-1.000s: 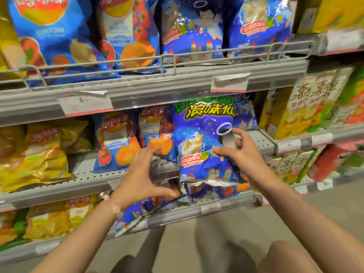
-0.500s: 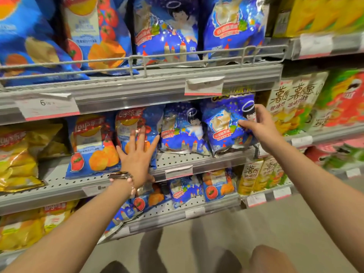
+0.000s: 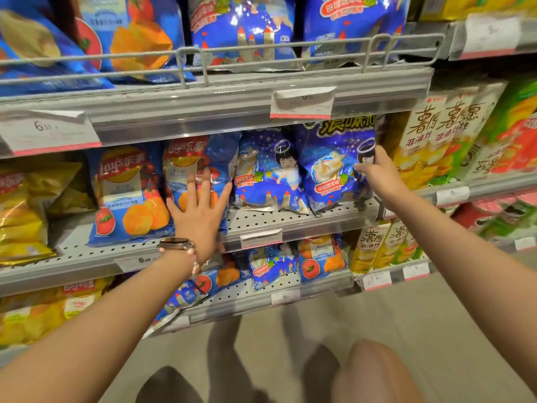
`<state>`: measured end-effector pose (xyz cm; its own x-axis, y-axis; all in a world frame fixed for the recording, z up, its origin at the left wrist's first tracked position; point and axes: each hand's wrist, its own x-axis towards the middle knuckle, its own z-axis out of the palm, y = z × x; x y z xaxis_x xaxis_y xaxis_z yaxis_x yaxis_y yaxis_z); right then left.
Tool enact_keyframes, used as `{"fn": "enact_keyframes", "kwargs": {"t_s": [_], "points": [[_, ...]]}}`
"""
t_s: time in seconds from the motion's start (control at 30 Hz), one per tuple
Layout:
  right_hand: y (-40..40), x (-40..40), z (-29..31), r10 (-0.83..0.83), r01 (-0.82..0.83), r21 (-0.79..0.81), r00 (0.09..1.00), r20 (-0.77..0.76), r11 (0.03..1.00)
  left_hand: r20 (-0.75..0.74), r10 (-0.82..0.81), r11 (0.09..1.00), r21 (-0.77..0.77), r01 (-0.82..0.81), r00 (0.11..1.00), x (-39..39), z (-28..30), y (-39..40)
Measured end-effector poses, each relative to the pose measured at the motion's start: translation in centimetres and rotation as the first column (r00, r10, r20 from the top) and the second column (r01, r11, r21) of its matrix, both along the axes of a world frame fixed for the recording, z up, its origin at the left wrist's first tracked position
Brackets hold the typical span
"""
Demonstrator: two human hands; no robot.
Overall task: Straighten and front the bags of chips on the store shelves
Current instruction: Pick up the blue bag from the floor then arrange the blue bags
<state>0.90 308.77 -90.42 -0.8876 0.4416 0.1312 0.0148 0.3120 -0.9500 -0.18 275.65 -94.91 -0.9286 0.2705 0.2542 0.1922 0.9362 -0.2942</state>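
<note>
On the middle shelf (image 3: 290,221) stand two blue tomato chip bags and two dark-blue starry snack bags. My left hand (image 3: 200,216) lies flat, fingers spread, against the front of the second tomato chip bag (image 3: 189,167). My right hand (image 3: 374,171) grips the right edge of the rightmost starry bag (image 3: 331,170), thumb on its front, holding it upright. The other starry bag (image 3: 267,173) stands just left of it, and the first tomato bag (image 3: 125,193) leans beside my left hand.
Gold chip bags (image 3: 23,216) slump at the far left. Yellow boxed snacks (image 3: 436,141) fill the neighbouring shelf on the right. The upper shelf has a wire rail (image 3: 261,50) holding larger bags. The lower shelf (image 3: 261,301) holds tilted, fallen bags. Floor lies below.
The starry bag went from in front of the shelf back onto it at the right end. My left hand moved up and flattened against the tomato bag.
</note>
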Motion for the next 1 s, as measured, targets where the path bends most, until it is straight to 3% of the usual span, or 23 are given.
{"fn": "enact_keyframes", "kwargs": {"t_s": [0.17,0.3,0.43,0.5,0.63,0.73,0.87,1.0], "points": [[-1.3,1.4,-1.9,-0.132,0.16,0.15,0.975,-0.177,0.976,0.004,-0.126,0.99,0.068,0.126,0.992,1.0,-0.3,-1.1],[-3.4,3.7,-4.0,-0.175,0.27,0.243,0.92,-0.351,0.932,-0.1,-0.299,0.906,0.282,0.316,0.949,3.0,-2.0,-3.2],[-5.6,6.4,-6.4,-0.039,0.285,0.399,0.851,-0.524,0.871,-0.31,-0.416,0.79,0.343,0.509,0.855,5.3,-5.2,-4.7],[-6.2,7.1,-7.9,0.064,0.232,0.473,0.846,-0.529,0.85,-0.33,-0.471,0.75,0.337,0.569,0.818,5.9,-6.7,-5.4],[-6.6,7.5,-12.3,0.245,0.0,0.572,0.903,-0.352,0.82,-0.176,-0.469,0.787,0.361,0.5,0.865,5.7,-9.6,-7.7],[-6.7,7.0,-15.8,0.276,-0.128,0.566,0.943,-0.184,0.815,-0.103,-0.41,0.832,0.365,0.418,0.906,4.9,-11.4,-9.2],[-6.6,4.6,-19.9,0.115,-0.129,0.628,0.991,0.062,0.768,-0.071,-0.335,0.877,0.34,0.338,0.94,3.5,-13.9,-9.6],[-5.4,1.5,-23.8,-0.089,-0.084,0.638,0.968,0.233,0.766,0.049,-0.011,0.926,0.377,-0.008,0.999,1.8,-16.9,-10.8]]}}
